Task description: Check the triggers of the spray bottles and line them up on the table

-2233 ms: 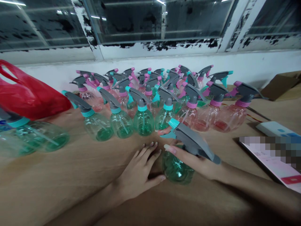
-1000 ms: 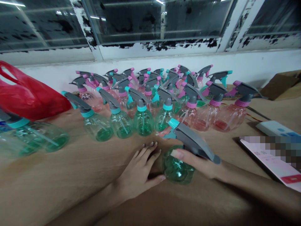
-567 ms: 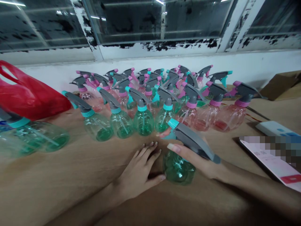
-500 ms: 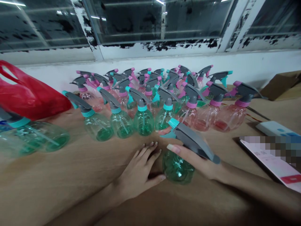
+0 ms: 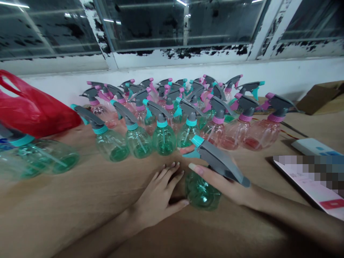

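Green spray bottle (image 5: 203,195) in the right hand (image 5: 232,190) is my landmark here, sitting at the near middle of my feed. Its trigger (image 5: 191,154) now stands forward; about a second ago I saw it drawn in, with the thumb (image 5: 204,172) lower on the body. I read that as a squeeze let go, so the pump seems to be between strokes. Bottle, left hand and everything behind have stayed practically where they were.

As for the fingers, the right hand is wrapped around the neck, just under the grey head (image 5: 223,159). Its thumb lies along the near side, and a fingertip shows beyond the trigger; the other fingers are hidden from me. I cannot tell whether the base rests on the table (image 5: 94,204). The left hand (image 5: 158,195) lies palm down, fingers spread and gripping nothing, left of the bottle, its thumb tip just beside the green body; contact I can't confirm.

Farther out, a row of green bottles (image 5: 165,139) stands behind and to the left of the held one, pink bottles (image 5: 254,138) behind and to its right. A red bag (image 5: 40,111) sits well to its left, a phone-like screen (image 5: 303,182) to its right.
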The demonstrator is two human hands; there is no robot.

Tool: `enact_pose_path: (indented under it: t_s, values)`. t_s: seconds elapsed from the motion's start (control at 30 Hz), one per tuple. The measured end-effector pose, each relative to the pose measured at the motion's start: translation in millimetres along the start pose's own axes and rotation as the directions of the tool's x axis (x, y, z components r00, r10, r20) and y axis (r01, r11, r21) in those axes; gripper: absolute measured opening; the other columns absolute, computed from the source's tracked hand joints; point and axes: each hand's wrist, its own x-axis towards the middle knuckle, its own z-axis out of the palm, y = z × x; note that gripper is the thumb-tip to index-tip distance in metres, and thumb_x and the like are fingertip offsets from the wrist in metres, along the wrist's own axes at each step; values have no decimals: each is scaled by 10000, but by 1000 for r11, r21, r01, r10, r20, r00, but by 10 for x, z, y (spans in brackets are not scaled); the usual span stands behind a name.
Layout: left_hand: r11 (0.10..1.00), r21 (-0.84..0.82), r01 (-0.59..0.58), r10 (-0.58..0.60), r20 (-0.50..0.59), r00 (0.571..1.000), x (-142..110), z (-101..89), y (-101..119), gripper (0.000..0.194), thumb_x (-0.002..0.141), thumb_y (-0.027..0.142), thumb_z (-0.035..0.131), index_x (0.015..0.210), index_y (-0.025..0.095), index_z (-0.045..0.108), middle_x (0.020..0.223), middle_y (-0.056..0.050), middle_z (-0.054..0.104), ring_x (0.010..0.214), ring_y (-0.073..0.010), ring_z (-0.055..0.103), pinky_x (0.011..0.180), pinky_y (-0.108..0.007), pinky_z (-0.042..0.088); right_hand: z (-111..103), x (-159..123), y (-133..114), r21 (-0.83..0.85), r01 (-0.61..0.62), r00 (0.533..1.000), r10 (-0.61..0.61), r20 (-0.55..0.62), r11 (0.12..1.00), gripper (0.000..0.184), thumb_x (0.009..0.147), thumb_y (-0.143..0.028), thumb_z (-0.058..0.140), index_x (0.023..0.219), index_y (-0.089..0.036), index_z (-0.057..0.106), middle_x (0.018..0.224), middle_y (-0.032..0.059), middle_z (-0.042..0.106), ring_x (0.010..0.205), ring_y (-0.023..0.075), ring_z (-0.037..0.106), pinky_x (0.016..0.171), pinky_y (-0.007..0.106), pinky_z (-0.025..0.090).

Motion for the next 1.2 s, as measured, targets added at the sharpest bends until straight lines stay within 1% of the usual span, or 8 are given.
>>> enact_pose_path:
  t_s: [0.33,0.47,0.6,0.77,0.87,0.93,1.07,1.2]
  values:
    - [999,30,12,-13,23,1000,11,-19,14,679,857,550,553,1368,129,403,1391,-164,434,1291,-331,364,1034,-492,313,3,-21,7,8,8,1000,-8,-7,1000,259,828,-261,592,1078,-199,619,965,33,684,807,165,652,731,310,526]
    - [1000,21,11,-11,13,1000,-1,1,0,674,862,555,543,1370,136,402,1389,-160,437,1294,-333,359,1031,-499,312,3,-13,18,13,23,1000,-22,-2,1000,266,836,-269,586,1089,-196,618,1025,40,685,920,176,644,814,316,515]
    - [1000,20,3,-4,17,1000,-6,14,-6,691,870,574,519,1379,124,391,1384,-169,438,1297,-333,351,1035,-504,303,10,-7,26,-28,12,1000,-12,1,1000,276,829,-272,587,1089,-188,622,947,30,690,804,163,653,730,307,533]
    - [1000,-6,8,-8,32,999,-3,14,-2,684,869,579,514,1371,129,403,1390,-168,433,1306,-345,335,1032,-520,302,8,-22,23,-20,4,1000,-4,-1,1000,276,826,-243,583,1099,-209,612,1026,23,687,892,169,649,798,312,530]
    - [999,-37,16,-15,27,1000,-6,15,-4,684,863,573,528,1371,135,396,1380,-167,444,1307,-347,337,1028,-524,310,3,-43,38,4,-41,999,41,25,999,275,833,-260,592,1104,-219,609,1011,30,687,846,174,655,749,325,540]
    - [998,-65,26,-25,15,1000,-2,7,1,700,849,572,547,1378,145,379,1378,-164,447,1302,-348,347,1027,-534,311,14,-55,50,45,-70,997,69,30,996,280,839,-280,595,1114,-232,603,1001,30,683,825,176,659,735,331,542]
    - [987,-159,8,-9,-4,1000,-5,-44,56,782,782,533,637,1397,169,320,1412,-156,406,1307,-344,344,1045,-540,288,96,-42,43,159,-105,994,104,12,982,274,847,-303,592,1114,-243,591,1055,38,664,923,184,653,806,329,538]
    - [965,-262,34,-56,-80,995,-145,-141,134,937,758,529,668,1440,160,142,1412,-193,383,1276,-347,389,1015,-524,346,294,33,1,185,-84,996,85,4,979,278,845,-309,596,1117,-252,590,1064,33,666,961,184,648,839,321,532]
